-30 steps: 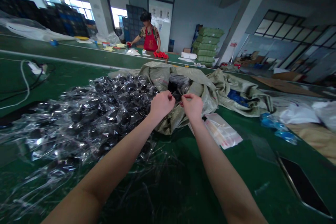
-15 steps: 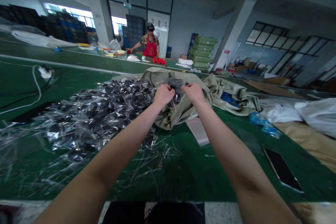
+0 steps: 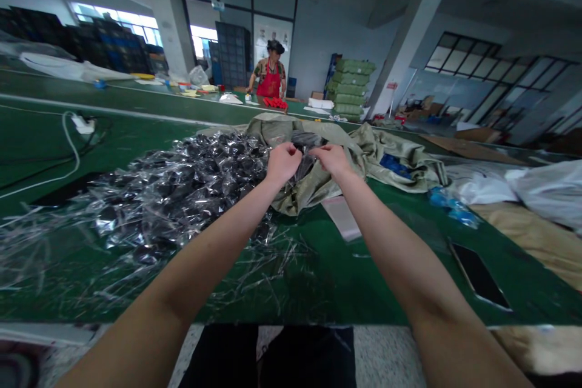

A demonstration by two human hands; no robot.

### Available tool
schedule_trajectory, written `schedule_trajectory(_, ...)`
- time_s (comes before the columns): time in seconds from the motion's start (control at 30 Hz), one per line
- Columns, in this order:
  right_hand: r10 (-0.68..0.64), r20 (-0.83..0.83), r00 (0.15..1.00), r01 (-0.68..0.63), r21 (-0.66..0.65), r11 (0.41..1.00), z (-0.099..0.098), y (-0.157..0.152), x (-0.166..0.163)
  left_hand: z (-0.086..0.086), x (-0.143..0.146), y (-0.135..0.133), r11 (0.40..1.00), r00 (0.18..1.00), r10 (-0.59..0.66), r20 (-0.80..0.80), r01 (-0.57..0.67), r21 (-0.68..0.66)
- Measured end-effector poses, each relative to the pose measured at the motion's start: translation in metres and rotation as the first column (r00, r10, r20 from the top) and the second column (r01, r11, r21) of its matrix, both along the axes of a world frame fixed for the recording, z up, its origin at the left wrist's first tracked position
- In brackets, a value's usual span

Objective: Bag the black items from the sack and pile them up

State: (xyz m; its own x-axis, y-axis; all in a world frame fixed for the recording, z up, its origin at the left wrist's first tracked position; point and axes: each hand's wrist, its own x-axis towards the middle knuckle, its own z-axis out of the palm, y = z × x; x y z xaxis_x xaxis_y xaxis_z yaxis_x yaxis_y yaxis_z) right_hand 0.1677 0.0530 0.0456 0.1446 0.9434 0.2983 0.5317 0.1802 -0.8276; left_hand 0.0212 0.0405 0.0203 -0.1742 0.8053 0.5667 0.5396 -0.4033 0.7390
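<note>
My left hand (image 3: 284, 163) is closed in a pinch on a clear plastic bag (image 3: 305, 165), close to something dark. My right hand (image 3: 334, 159) has its thumb and fingers pinched together at the other side of this bag. Both hands are above the mouth of an olive woven sack (image 3: 297, 197), where more dark items show. Left of them lies a large heap of dark round items in clear wrappers (image 3: 182, 185). A stack of flat clear bags (image 3: 342, 218) rests on the green table (image 3: 318, 291) below my right wrist.
Thin plastic strips (image 3: 268, 273) lie scattered at the front. A phone (image 3: 479, 276), blue wrapped pieces (image 3: 454, 209) and white bags (image 3: 545, 194) are to the right. A white cable plug (image 3: 84, 124) is at the left. A co-worker (image 3: 270, 76) in a red apron stands beyond the table.
My hands stay almost in place, pinching at the bag, with the right fingers slightly lower. The co-worker has drawn in an outstretched arm and shifted right. The view has tilted slightly.
</note>
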Motion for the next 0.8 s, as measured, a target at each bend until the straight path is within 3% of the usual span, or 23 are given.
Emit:
schedule_trajectory(0.17,0.09,-0.004,0.996,-0.09,-0.05,0.995,-0.024,0.0,-0.009,-0.027,-0.002,-0.009,0.991,0.998,0.041,-0.05,-0.046,-0.122)
schedule_trajectory(0.3,0.162,-0.103,0.981,-0.172,-0.101,0.98,-0.04,-0.006,-0.016,-0.045,-0.008,-0.027,0.988,0.994,-0.015,-0.112,-0.003,-0.153)
schedule_trajectory(0.47,0.289,-0.308,0.907,-0.345,-0.147,0.927,-0.05,-0.014,-0.016,-0.051,-0.026,-0.048,0.988,0.971,-0.006,-0.24,-0.031,-0.153)
schedule_trajectory(0.63,0.395,-0.414,0.82,-0.498,-0.175,0.85,-0.069,-0.007,-0.01,-0.056,-0.043,-0.047,0.984,0.93,-0.005,-0.367,-0.06,-0.167)
schedule_trajectory(0.73,0.461,-0.398,0.793,-0.553,-0.151,0.82,-0.081,-0.001,-0.01,-0.059,-0.046,-0.038,0.986,0.92,-0.057,-0.388,-0.009,-0.166)
schedule_trajectory(0.8,0.485,-0.38,0.788,-0.561,-0.119,0.819,-0.085,0.001,-0.009,-0.058,-0.045,-0.031,0.975,0.906,-0.154,-0.394,0.076,-0.207)
